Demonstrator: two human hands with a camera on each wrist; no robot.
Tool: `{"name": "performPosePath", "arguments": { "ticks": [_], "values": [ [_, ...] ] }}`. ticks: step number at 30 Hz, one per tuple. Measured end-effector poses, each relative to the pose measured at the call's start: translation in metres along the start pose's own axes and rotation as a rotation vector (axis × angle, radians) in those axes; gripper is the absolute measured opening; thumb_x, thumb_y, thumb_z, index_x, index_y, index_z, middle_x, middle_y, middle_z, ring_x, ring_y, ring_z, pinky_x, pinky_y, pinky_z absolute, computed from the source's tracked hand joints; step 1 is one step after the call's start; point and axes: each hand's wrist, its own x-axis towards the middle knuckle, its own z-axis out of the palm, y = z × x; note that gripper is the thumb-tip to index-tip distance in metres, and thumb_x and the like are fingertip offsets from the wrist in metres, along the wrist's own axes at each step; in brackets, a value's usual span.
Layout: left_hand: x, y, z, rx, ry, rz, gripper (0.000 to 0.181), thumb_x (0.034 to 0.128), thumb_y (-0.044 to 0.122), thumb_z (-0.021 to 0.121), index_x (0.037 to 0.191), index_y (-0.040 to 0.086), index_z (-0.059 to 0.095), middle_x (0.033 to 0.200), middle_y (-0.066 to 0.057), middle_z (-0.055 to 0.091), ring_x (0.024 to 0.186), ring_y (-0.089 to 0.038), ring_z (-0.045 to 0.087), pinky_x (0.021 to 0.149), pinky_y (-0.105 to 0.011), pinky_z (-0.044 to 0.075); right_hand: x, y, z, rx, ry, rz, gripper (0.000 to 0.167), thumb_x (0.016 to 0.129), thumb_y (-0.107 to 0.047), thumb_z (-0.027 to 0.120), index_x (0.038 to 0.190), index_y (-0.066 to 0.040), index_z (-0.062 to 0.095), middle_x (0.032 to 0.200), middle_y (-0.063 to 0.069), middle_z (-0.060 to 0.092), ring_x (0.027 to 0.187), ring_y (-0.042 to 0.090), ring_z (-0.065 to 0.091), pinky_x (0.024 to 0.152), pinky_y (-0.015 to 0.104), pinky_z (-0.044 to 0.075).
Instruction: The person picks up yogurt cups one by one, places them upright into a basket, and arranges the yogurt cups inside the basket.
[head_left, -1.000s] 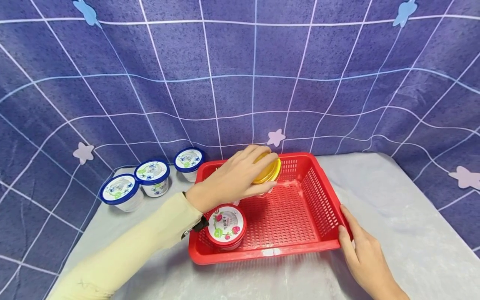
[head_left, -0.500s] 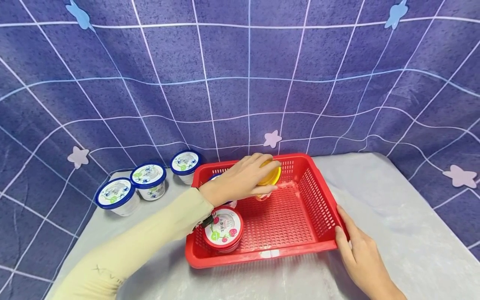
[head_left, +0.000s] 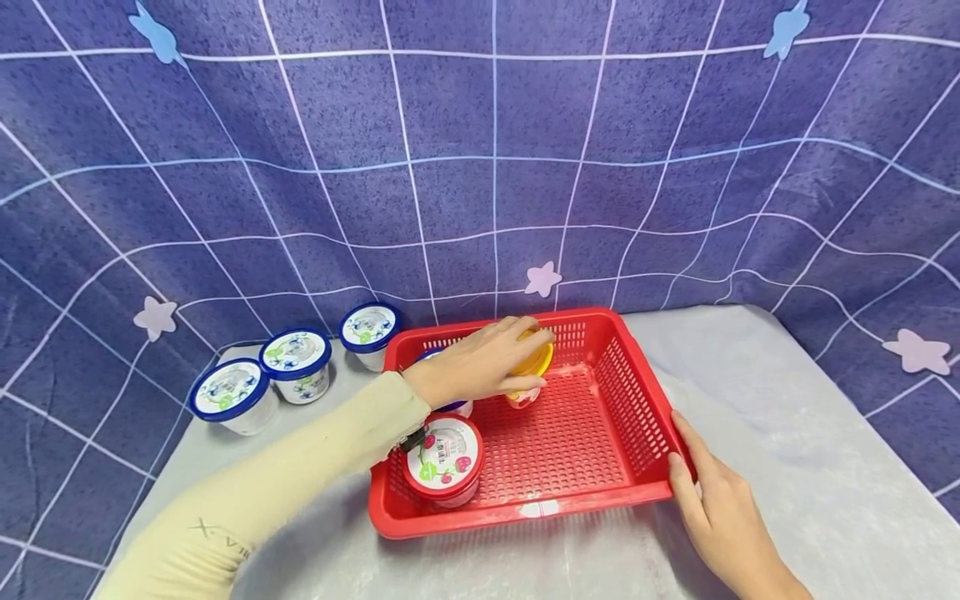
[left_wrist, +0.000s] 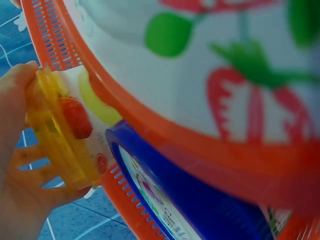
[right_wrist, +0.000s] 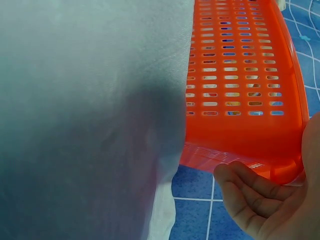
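My left hand grips a small tub with a clear yellow lid by its top, inside the red plastic basket. The left wrist view shows fruit pictures on the side of this yellow-lidded tub. A red-lidded tub stands in the basket's near left corner. Behind it is a blue-lidded tub, mostly hidden under my left forearm in the head view. With my right hand I hold the basket's near right corner, fingers along the outer side and thumb at the front.
Several tubs with blue lids, among them a far-left tub, a middle tub and a back tub, stand left of the basket on the grey cloth-covered table. A blue checked curtain hangs behind.
My left hand has lowered the yellow-lidded tub a little toward the basket floor. My right hand keeps its hold on the corner. The head view has shifted slightly.
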Motion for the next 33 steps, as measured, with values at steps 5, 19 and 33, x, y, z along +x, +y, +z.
{"name": "performPosePath", "arguments": {
  "ticks": [5,19,33],
  "values": [
    [-0.002,-0.003,0.003,0.009,-0.014,0.009,0.055,0.0986,0.048,0.057,0.141,0.015,0.046,0.128,-0.005,0.052,0.114,-0.020,0.052,0.096,-0.035,0.048,-0.001,0.000,0.001,0.001,-0.001,-0.006,0.056,0.099,-0.011,0.055,0.152,-0.018,0.042,0.125,0.026,0.064,0.110,0.043,0.063,0.097,-0.004,0.017],
    [-0.008,-0.006,-0.002,0.055,-0.121,-0.086,0.058,0.1002,0.052,0.050,0.147,0.018,0.044,0.135,-0.005,0.051,0.120,-0.020,0.050,0.100,-0.039,0.046,-0.002,0.001,0.003,0.001,-0.001,-0.007,0.055,0.099,-0.010,0.056,0.152,-0.016,0.043,0.124,0.025,0.065,0.109,0.041,0.064,0.096,-0.004,0.017],
    [-0.030,-0.006,-0.030,0.050,-0.117,-0.215,0.073,0.0933,0.066,0.052,0.150,0.022,0.041,0.144,-0.009,0.046,0.131,-0.026,0.044,0.106,-0.049,0.040,0.000,0.001,0.001,0.003,0.000,-0.002,0.055,0.099,-0.011,0.055,0.152,-0.017,0.042,0.124,0.026,0.064,0.109,0.042,0.064,0.096,-0.004,0.017]
  ]
}}
